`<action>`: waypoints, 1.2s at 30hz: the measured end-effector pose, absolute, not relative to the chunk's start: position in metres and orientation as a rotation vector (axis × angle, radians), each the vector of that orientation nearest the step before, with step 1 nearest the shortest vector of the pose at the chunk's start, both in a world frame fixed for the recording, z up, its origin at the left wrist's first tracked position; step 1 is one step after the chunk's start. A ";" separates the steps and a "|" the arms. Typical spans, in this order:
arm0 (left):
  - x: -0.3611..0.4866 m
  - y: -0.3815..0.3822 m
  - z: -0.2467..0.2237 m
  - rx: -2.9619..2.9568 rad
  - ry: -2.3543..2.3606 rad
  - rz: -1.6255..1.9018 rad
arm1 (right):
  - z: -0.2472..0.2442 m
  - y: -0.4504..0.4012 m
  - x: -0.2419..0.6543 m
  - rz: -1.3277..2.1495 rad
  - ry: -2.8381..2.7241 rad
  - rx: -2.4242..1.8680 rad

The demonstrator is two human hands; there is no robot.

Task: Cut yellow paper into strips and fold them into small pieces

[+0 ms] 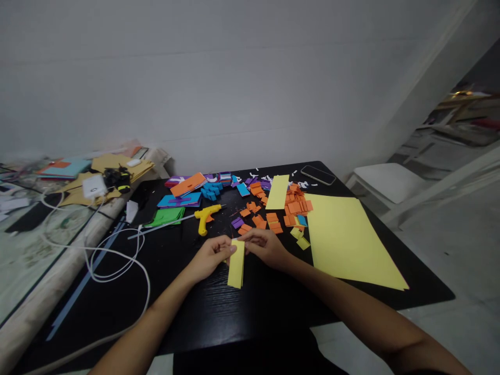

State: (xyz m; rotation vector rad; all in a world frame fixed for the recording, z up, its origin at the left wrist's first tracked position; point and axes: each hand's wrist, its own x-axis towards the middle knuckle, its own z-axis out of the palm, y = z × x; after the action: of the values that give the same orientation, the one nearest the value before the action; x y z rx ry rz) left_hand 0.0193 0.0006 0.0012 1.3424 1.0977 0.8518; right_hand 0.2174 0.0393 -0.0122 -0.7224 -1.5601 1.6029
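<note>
A folded strip of yellow paper is held upright between both hands over the front of the black table. My left hand pinches its left side near the top, thumb lying across the front. At its upper right edge, my right hand closes on the same paper, its fingertips partly hidden behind it. Just beyond the hands lie small folded orange paper pieces and a purple piece. A yellow glue gun with a long glue stick rests to the left of them.
Large yellow sheets cover the table's right side. A phone lies at the back right. Green folded paper and blue strips are stacked back left. A white cable loops along the left. A white chair stands right.
</note>
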 end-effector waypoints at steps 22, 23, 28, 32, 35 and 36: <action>0.021 -0.001 -0.006 1.320 1.097 0.731 | -0.029 0.054 0.216 1.606 -1.386 -0.870; 0.021 -0.002 -0.006 1.304 1.079 0.688 | -0.029 0.057 0.216 1.609 -1.333 -0.893; 0.020 -0.003 -0.008 1.238 1.030 0.595 | -0.031 0.065 0.218 1.704 -1.197 -0.955; 0.020 -0.003 -0.009 1.187 0.991 0.566 | -0.035 0.065 0.216 1.718 -1.224 -0.969; 0.019 -0.003 -0.009 1.146 0.989 0.579 | -0.031 0.061 0.218 1.545 -1.350 -0.948; 0.019 -0.003 -0.008 1.120 0.990 0.588 | -0.028 0.058 0.219 1.420 -1.434 -0.914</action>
State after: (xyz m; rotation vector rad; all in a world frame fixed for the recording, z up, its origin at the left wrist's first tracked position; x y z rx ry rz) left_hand 0.0187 -0.0033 -0.0082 1.1205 0.9900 0.5876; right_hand 0.2191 0.0582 -0.0276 -0.9142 -1.4341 1.4197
